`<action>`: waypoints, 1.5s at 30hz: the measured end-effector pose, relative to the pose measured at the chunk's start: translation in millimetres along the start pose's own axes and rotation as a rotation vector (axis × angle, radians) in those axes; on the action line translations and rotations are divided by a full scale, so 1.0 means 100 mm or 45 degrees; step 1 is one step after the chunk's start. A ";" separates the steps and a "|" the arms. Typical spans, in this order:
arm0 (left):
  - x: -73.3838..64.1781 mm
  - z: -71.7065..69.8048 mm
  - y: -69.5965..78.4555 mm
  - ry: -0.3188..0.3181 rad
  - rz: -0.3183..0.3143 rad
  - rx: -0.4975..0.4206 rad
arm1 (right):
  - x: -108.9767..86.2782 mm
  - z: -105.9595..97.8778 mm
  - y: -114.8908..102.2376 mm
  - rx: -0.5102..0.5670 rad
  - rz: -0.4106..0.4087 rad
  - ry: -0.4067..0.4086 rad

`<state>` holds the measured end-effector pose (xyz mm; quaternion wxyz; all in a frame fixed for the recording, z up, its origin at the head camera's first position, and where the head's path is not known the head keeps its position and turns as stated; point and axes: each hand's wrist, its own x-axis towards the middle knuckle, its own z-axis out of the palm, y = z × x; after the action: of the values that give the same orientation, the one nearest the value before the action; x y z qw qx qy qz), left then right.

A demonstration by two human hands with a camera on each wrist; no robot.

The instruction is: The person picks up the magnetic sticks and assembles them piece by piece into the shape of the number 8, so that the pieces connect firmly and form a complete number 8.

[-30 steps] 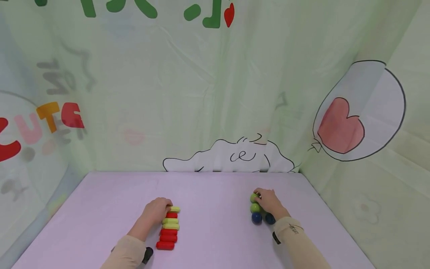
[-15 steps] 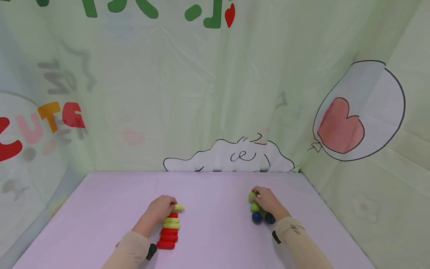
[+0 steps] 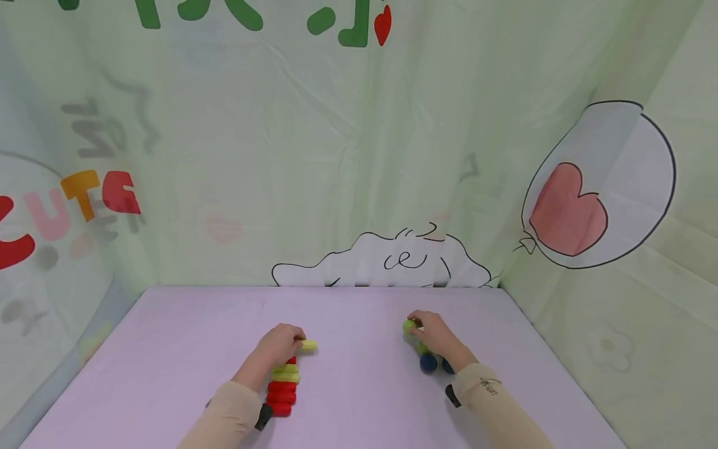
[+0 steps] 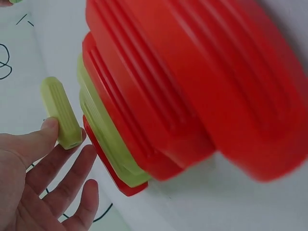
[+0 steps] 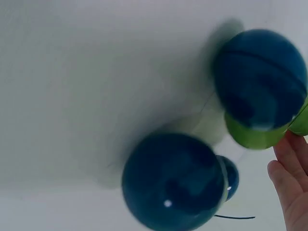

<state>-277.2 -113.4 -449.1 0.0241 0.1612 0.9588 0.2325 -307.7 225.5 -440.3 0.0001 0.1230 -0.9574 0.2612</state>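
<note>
My left hand [image 3: 280, 344] pinches one end of a yellow-green ridged rod-shaped block [image 4: 62, 113] between thumb and index finger. In the left wrist view the other fingers spread loosely below. Beside it lies a column of similar blocks, red [image 3: 282, 387] and yellow-green [image 3: 285, 378], long sides together. My right hand [image 3: 440, 337] holds a light green ball [image 3: 409, 327] at its fingertips, left of the other balls. Close under that hand sit a second green ball [image 5: 255, 137] and dark blue balls [image 5: 171, 183], partly covered by the hand in the head view.
The pale lilac tabletop [image 3: 353, 399] stretches between the two groups. A light printed curtain [image 3: 252, 156] hangs behind the table and along both sides. Black wrist straps [image 3: 263, 416] show below the sleeves.
The left hand has drawn its yellow-green block to the right, off the far end of the column. The right hand has moved the green ball left, away from the second green one.
</note>
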 end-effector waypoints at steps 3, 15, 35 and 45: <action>0.01 0.01 0.03 -0.004 0.015 -0.017 | 0.00 0.02 -0.04 0.011 -0.007 -0.001; 0.07 0.06 0.12 -0.058 -0.071 -0.152 | 0.05 0.14 -0.06 0.050 -0.202 -0.007; 0.18 0.19 0.22 -0.042 -0.076 -0.150 | 0.01 0.32 -0.36 0.100 -0.125 -0.147; 0.21 0.21 0.33 -0.036 -0.034 -0.159 | 0.01 0.40 -0.45 0.126 -0.122 -0.193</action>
<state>-284.9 -69.4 -452.6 0.0507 0.1498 0.9441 0.2893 -295.4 168.1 -452.1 -0.0661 0.1882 -0.9335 0.2979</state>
